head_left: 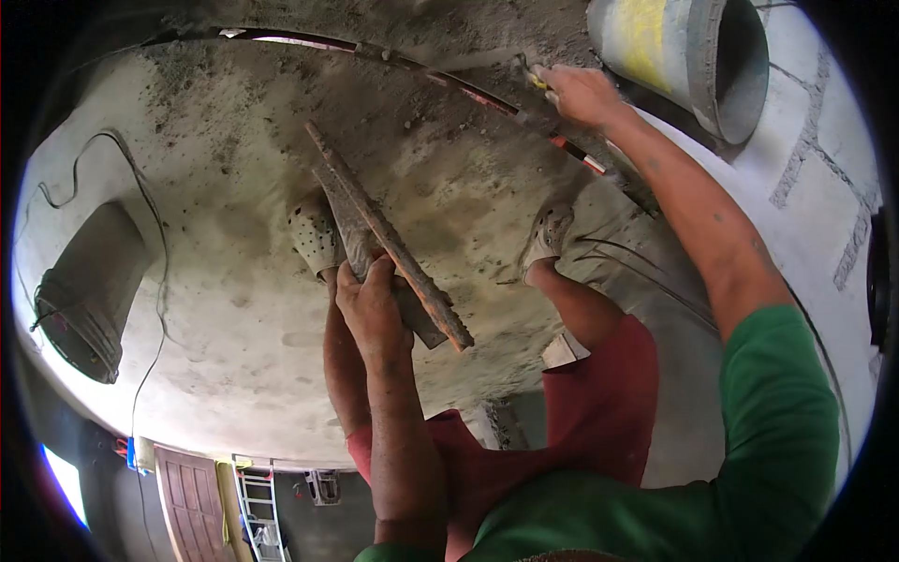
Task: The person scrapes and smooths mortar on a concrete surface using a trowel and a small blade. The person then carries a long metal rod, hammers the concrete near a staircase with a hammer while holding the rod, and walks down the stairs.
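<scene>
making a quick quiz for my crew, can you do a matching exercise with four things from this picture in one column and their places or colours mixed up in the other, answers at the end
Things
1. left hand
2. right hand
3. ladder
4. shorts

Places and colours
A. beside the brown door
B. red
C. at the long narrow bar
D. on the small yellow-handled tool

Right pairs: 1-C, 2-D, 3-A, 4-B
</scene>
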A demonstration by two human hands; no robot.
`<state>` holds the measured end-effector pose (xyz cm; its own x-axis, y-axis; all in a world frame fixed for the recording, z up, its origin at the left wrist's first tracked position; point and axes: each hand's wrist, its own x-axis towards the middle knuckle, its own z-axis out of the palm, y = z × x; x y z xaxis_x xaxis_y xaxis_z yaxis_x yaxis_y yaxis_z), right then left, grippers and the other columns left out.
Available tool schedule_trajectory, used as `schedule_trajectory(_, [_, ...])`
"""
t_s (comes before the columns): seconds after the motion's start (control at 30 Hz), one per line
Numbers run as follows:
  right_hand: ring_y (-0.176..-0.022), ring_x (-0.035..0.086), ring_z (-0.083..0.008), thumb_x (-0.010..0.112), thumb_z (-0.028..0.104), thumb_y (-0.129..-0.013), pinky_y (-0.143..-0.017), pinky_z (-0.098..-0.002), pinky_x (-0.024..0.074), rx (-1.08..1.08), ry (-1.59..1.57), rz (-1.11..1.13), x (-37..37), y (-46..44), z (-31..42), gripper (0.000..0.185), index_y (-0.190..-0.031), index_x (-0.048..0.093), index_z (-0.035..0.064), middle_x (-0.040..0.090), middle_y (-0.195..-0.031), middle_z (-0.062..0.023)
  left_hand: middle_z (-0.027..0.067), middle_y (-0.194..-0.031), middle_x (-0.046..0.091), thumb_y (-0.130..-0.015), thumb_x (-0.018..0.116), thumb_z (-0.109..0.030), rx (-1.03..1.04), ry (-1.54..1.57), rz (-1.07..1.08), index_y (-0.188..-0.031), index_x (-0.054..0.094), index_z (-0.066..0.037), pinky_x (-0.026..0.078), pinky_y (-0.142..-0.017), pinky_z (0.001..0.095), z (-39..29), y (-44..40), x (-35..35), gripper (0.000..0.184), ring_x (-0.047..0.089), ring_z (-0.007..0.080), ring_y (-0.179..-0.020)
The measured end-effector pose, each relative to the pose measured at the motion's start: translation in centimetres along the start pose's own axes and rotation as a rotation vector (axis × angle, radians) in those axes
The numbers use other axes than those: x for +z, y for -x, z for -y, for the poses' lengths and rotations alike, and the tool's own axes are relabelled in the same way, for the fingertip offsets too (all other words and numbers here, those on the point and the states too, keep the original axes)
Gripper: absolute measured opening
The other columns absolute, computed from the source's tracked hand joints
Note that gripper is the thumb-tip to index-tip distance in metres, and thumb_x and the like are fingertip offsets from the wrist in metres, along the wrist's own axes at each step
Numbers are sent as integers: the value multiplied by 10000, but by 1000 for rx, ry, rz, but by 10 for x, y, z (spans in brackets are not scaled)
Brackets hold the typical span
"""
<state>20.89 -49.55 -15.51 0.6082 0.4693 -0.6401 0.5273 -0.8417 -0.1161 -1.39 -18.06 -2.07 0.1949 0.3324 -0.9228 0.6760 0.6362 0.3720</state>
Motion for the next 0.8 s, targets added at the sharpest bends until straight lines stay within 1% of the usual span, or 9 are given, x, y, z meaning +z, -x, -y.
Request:
schedule_trajectory(0.07, [-1012,652,-381,564,161,-943,-842,-522,511,44,-46,-1,-18,-10,11,439,-1378,517,195,661,-1101,-166,37,-827,621,-880,600,-35,24,10,13,-1029,594,7,490,-590,249,7,-4,-4,155,577,104,-641])
schedule_trajectory(0.17, [-1120,619,-378,596,266,-943,-927,-479,510,75,-252,-126,-15,-58,45,498,-1421,498,163,644,-1224,-169,41,-830,620,-881,602,-31,32,-6,47,-1040,589,10,493,-587,252,9,-6,-5,165,577,102,-643])
schedule_trajectory(0.23, [-1121,619,-400,604,291,-941,-936,-493,507,108,-222,-13,2,-74,62,508,-1413,509,129,642,-1242,-193,45,-835,620,-880,604,-28,-9,-46,33,-1043,583,16,496,-588,254,4,-4,0,170,581,103,-651])
schedule_trajectory(0.33, [-1032,652,-405,591,267,-949,-895,-513,526,59,-304,-78,72,-21,58,491,-1417,510,142,680,-1112,-200,52,-839,620,-881,600,-25,14,-40,62,-1042,581,18,501,-586,255,7,-3,-2,168,583,107,-655])
schedule_trajectory(0.43, [-1062,642,-412,598,289,-946,-917,-508,524,198,-391,46,79,37,36,517,-1417,506,97,671,-1140,-204,54,-837,616,-874,600,-27,-2,-29,45,-1039,579,17,504,-577,261,5,-1,3,171,579,109,-651])
schedule_trajectory(0.5, [-1038,644,-414,591,324,-961,-900,-515,523,213,-444,-96,92,54,30,478,-1373,537,89,672,-1112,-214,54,-839,616,-871,602,-30,4,-31,57,-1037,579,16,505,-575,264,6,1,3,174,580,110,-657])
schedule_trajectory(0.67, [-974,665,-402,495,441,-1015,-845,-520,518,211,-713,-225,19,-9,101,492,-1321,543,58,676,-1034,-238,61,-847,614,-869,600,-41,-8,-107,35,-1043,575,18,511,-579,271,14,-5,-1,185,588,119,-673])
schedule_trajectory(0.73, [-976,662,-411,441,473,-1028,-828,-531,514,120,-643,-309,44,-32,122,503,-1297,548,61,673,-1036,-250,138,-957,665,-944,607,-86,-9,-138,99,-1217,516,71,558,-624,311,18,-6,-6,328,676,189,-751])
schedule_trajectory(0.8, [-1008,652,-415,426,514,-1016,-864,-527,505,197,-552,-136,97,-62,126,534,-1266,560,61,671,-1063,-245,120,-936,653,-918,597,-59,9,-141,75,-1186,537,59,546,-617,303,14,-5,-1,299,657,178,-747])
